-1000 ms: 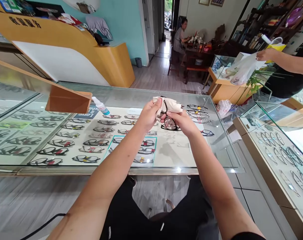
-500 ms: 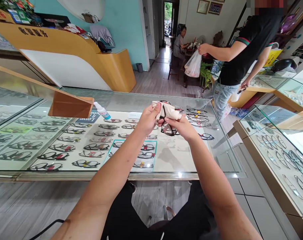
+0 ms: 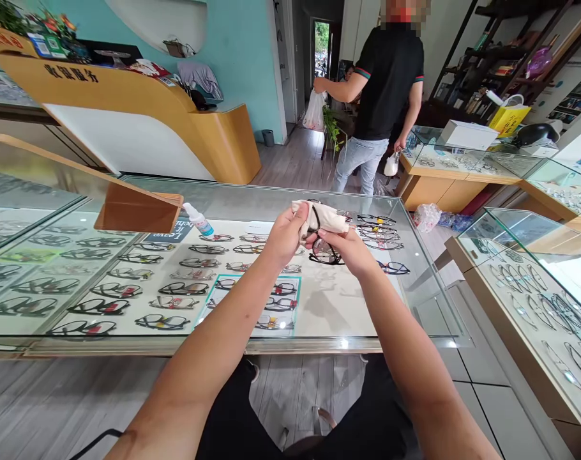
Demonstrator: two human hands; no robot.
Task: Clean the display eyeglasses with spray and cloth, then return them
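Note:
Both my hands are together above the glass display counter (image 3: 341,348). A pale cleaning cloth (image 3: 329,218) is bunched around part of a pair of dark-framed eyeglasses (image 3: 325,251). My left hand (image 3: 288,235) is closed on the cloth, thumb pressed on top, at the left side of the glasses. From the right, my right hand (image 3: 348,248) pinches the cloth and the glasses frame. One lens hangs below the fingers; the other part is covered by cloth and fingers. A small white spray bottle with a blue label (image 3: 199,220) stands on the glass to the left.
Rows of eyeglasses (image 3: 182,289) lie under the glass. A tilted wooden-backed mirror or stand (image 3: 137,206) is at the left. More display cases (image 3: 525,319) flank the right. Beyond the counter, a person in a black shirt (image 3: 389,80) carries a plastic bag (image 3: 314,112).
The person in the black shirt has walked left and farther away with the bag. My hands stay nearly in place on the cloth and eyeglasses. My view has shifted slightly.

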